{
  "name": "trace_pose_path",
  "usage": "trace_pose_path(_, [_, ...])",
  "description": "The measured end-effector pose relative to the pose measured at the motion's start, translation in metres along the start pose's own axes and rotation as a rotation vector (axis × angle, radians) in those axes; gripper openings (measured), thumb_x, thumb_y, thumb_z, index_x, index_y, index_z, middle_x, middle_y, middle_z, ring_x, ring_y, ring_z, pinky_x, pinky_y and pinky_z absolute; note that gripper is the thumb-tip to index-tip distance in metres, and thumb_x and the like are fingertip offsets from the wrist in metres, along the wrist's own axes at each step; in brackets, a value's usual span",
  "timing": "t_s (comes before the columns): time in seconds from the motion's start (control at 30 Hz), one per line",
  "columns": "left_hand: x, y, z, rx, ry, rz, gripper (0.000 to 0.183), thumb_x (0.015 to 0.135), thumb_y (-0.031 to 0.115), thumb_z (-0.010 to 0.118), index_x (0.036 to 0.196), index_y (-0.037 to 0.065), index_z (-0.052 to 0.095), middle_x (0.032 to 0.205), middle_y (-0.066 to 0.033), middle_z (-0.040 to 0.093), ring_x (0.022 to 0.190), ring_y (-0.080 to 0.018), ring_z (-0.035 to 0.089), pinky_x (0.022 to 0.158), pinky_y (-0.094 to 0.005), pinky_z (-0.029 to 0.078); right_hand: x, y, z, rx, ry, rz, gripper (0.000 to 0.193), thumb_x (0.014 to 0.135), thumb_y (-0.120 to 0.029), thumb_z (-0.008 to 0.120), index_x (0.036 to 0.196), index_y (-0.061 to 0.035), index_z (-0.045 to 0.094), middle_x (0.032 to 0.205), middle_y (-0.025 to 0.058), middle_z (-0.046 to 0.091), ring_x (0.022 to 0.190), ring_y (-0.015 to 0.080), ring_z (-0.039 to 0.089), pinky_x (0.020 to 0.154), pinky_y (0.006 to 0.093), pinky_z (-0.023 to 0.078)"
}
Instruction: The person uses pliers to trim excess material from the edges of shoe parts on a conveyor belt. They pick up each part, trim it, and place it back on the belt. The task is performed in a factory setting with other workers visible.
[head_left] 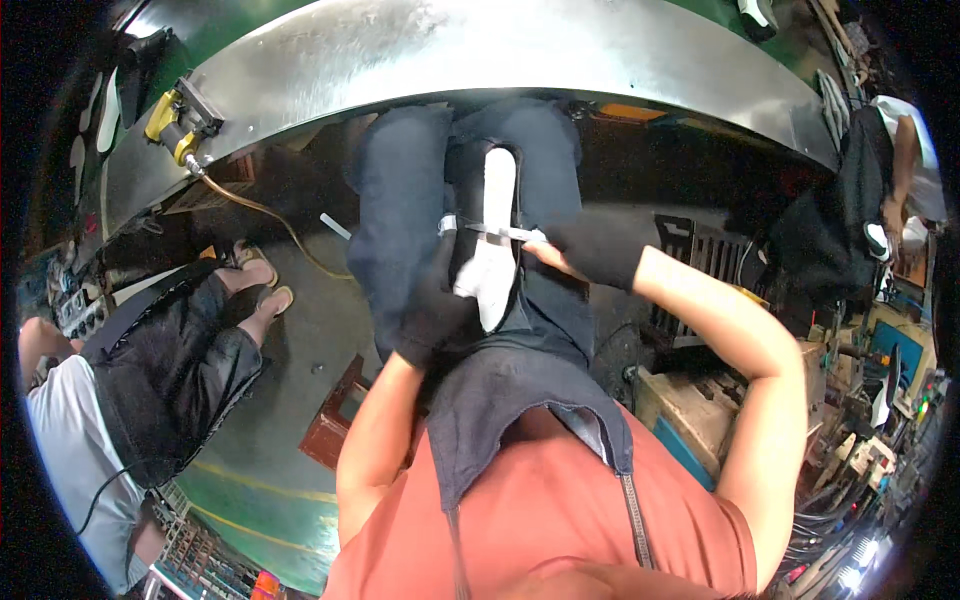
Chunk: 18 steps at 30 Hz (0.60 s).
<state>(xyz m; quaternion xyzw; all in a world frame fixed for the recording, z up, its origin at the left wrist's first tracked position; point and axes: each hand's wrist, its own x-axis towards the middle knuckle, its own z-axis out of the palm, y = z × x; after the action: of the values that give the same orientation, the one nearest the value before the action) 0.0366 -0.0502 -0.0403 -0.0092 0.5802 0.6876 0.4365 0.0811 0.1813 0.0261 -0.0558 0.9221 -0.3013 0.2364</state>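
Note:
A long, narrow shoe sole (498,190), white on its upward side, lies lengthwise between my thighs over dark cloth. My left hand (435,310), in a black fingerless glove, is curled against the sole's near left side; its fingertips blur over the white surface. From the right, my right hand (590,250), also in a black glove, grips a slim, pale, strip-like tool (510,233). That tool lies across the middle of the sole, and its exact kind is too blurred to make out. Dark trousers and an apron (520,375) cover my lap.
A curved metal bench (450,60) runs ahead of my knees. On its left sits a yellow air tool (178,130) with a hose (270,212). One person (150,370) sits at left, another (850,190) at right. A reddish-brown stool (330,420) and slatted black crate (695,260) flank me.

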Motion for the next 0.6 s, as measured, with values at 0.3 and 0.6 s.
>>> trace_pose_path(0.3, [0.044, 0.017, 0.026, 0.969, 0.306, 0.435, 0.061, 0.091, 0.013, 0.051, 0.140, -0.007, 0.022, 0.126, -0.0372, 0.045, 0.114, -0.0533, 0.047, 0.094, -0.0487, 0.043, 0.011, 0.025, -0.067, 0.116, -0.461, 0.050, 0.047, 0.098, -0.044, 0.046, 0.087, -0.0003, 0.061, 0.060, 0.0115, 0.062, 0.059, 0.0249, 0.067, 0.058, 0.0373, 0.052])
trace_pose_path(0.6, [0.042, 0.034, 0.007, 1.005, 0.214, 0.246, 0.076, 0.087, 0.027, 0.062, 0.137, -0.013, 0.020, 0.104, -0.0323, 0.060, 0.096, -0.0410, 0.063, 0.080, -0.0452, 0.053, 0.002, -0.071, -0.087, 0.114, 0.097, -0.421, 0.032, 0.091, -0.035, 0.057, 0.089, -0.0031, 0.063, 0.081, 0.0211, 0.061, 0.072, 0.0390, 0.060, 0.063, 0.0420, 0.047])
